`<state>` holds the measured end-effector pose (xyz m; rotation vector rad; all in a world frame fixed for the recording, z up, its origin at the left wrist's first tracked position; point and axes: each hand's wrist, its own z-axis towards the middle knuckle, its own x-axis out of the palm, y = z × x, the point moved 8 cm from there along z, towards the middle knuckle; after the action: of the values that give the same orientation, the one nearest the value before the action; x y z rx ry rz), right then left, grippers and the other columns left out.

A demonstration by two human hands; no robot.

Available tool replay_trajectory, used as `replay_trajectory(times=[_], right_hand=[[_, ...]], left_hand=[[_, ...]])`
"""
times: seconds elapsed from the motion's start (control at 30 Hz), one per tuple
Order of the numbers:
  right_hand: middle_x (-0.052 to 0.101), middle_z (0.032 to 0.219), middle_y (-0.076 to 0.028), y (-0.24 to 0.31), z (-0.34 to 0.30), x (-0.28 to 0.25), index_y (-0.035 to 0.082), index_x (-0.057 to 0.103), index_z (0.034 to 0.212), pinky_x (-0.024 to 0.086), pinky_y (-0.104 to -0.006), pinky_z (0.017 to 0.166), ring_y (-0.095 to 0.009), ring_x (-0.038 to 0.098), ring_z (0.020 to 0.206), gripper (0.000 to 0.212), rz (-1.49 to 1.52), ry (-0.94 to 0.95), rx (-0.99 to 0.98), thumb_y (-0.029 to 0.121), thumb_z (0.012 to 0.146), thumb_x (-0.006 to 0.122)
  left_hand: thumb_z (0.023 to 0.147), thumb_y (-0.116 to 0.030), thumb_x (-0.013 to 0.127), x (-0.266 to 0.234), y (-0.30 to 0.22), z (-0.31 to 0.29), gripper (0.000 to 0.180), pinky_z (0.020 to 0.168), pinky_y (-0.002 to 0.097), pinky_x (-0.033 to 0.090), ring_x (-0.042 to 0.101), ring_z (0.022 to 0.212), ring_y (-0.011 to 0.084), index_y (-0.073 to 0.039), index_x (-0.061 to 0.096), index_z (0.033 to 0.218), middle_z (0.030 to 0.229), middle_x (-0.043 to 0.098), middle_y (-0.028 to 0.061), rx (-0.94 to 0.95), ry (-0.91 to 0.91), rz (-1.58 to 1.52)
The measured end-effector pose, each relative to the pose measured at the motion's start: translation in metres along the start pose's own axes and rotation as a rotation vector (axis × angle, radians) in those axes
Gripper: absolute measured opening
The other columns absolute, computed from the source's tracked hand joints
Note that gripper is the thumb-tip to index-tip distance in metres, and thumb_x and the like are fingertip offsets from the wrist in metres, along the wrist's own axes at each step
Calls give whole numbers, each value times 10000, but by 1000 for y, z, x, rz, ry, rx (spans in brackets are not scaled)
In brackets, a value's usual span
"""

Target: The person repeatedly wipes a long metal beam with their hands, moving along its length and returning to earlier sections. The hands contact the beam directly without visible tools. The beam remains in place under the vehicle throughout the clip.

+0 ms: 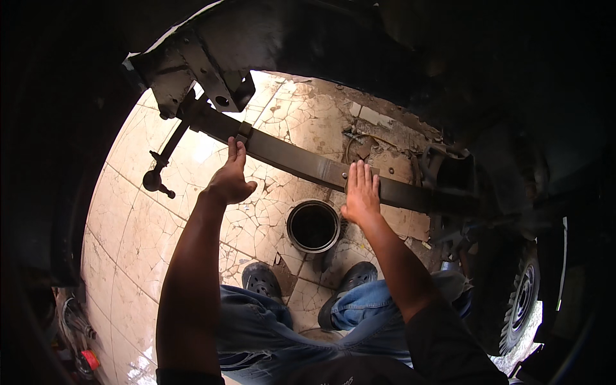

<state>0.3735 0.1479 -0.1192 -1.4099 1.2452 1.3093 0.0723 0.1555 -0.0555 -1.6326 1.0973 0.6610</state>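
Head view: the left hand point(230, 178), nine o'clock, sets straight fingers at one metal bar point(296, 158) beside one clip point(244, 129); the right hand point(364, 196), three o'clock, lies flat across it, both unclenched. The bar spans ten to three o'clock. One round container point(313, 249) sits at six, two clogs point(262, 279) at five and seven, one wheel point(525, 292) at four.

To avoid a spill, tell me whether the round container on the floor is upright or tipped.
Upright: the container stands on the floor, its round opening facing up. Its contents I cannot tell; the inside is dark.
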Motion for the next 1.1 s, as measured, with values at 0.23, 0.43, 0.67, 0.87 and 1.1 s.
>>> replay_trajectory(times=[0.23,0.43,0.67,0.87,1.1], right_hand=[[82,1606,-224,-4,-3,3,-25,87,1531,119,-513,1196,-370,96,1492,1047,-16,-81,1,185,714,707],[124,1603,-208,4,-9,-9,-26,106,1528,122,-499,1201,-354,122,1491,969,-16,-13,-26,136,762,677],[107,1608,-208,-1,-9,-3,-23,88,1532,124,-492,1203,-348,120,1494,986,-59,-30,-46,99,754,683],[72,1605,-232,0,-16,2,-40,53,1530,125,-512,1194,-372,82,1494,1006,-69,-1,-66,152,753,662],[70,1603,-239,-6,-13,14,-41,50,1529,130,-511,1195,-376,86,1492,1023,-118,-79,-85,151,737,667]], left_hand=[[785,-202,690,3,-2,3,1061,1120,370,365,227,1454,357,46,-42,1512,1583,-147,258,10,-2,-27],[784,-226,705,-1,-1,-1,1066,1126,374,350,210,1452,387,54,-23,1511,1573,-137,289,-4,-4,18],[788,-203,684,2,0,1,1055,1117,375,364,210,1456,371,45,-41,1513,1580,-156,261,2,14,-45],[791,-202,690,1,1,1,1069,1116,378,365,233,1445,385,40,-61,1512,1578,-158,264,22,-18,-54],[789,-191,686,0,-2,1,1055,1116,376,369,259,1434,388,45,-45,1512,1579,-155,263,16,-11,-74]])
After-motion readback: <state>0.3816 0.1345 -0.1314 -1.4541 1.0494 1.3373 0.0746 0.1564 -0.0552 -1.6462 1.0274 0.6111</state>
